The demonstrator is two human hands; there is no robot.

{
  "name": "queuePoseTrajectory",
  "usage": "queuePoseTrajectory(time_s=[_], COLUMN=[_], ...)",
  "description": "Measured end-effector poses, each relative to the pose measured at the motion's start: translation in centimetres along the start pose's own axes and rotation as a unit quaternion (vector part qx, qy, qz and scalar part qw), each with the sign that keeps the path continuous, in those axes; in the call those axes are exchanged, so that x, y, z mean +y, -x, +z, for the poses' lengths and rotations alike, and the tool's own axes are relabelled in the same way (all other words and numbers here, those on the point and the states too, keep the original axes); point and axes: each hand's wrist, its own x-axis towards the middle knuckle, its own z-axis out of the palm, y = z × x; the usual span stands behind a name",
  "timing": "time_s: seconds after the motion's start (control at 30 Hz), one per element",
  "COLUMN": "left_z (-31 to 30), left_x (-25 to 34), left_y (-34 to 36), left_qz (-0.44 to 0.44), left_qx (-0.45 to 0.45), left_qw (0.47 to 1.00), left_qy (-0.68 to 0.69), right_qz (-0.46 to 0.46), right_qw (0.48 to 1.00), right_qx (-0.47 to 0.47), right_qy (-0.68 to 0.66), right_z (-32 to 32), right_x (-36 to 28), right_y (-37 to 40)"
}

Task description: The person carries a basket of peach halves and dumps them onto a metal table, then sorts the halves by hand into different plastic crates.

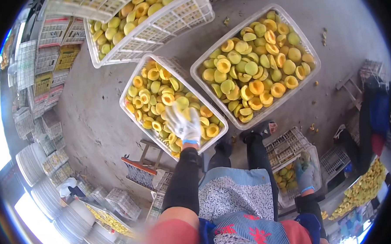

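While the gloved left hand (183,124) blurs over peach halves (153,97) in the middle crate (134,79), its grip is unreadable; right hand (304,175) at the small crate (286,149), likewise. Halves probably soft, slick, light: cup rounded backs.

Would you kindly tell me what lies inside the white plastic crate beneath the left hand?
The white plastic crate holds halved yellow-green fruit pieces. The white-gloved left hand covers some, and the fruit hides the crate's floor.
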Motion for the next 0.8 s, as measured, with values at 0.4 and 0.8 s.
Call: queuePoseTrajectory(time_s=[0.4,0.8], left_z=[7.2,-7.1], left_x=[-4.5,-3.4], left_y=[-4.5,-1.3], left_qz=[-0.098,0.151], left_qx=[-0.03,-0.149], left_qw=[0.991,0.973], left_qy=[-0.089,0.092], right_qz=[-0.076,0.139], right_qw=[0.988,0.969], right_qx=[-0.057,0.121], right_qy=[0.125,-0.163], right_z=[5.6,-0.5], right_x=[0.3,0.4], right_y=[-0.2,11.5])
